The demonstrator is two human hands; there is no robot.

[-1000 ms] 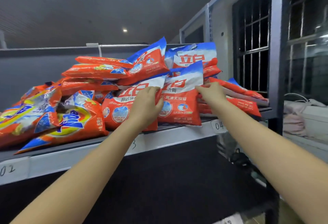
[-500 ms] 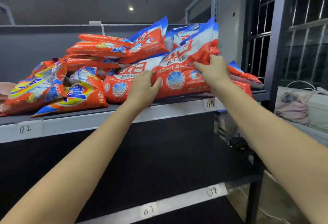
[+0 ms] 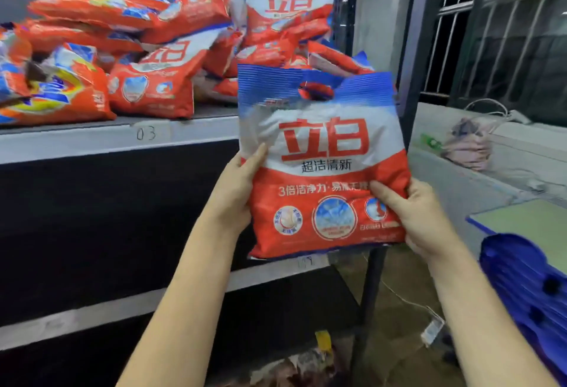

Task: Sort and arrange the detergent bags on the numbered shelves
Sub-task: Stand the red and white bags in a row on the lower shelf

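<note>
Head view: I held one detergent bag upright in front of the shelf, off it. My left hand gripped its left edge, my right hand its lower right corner. It was printed 立白 超洁清新. The shelf's front edge read 03; the pile of bags lay above.

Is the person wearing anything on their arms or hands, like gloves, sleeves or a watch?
No. Both forearms are bare as far up as the view shows, with no sleeves in sight. The left hand and the right hand have no gloves, and no rings, watch or wristband can be seen.
</note>
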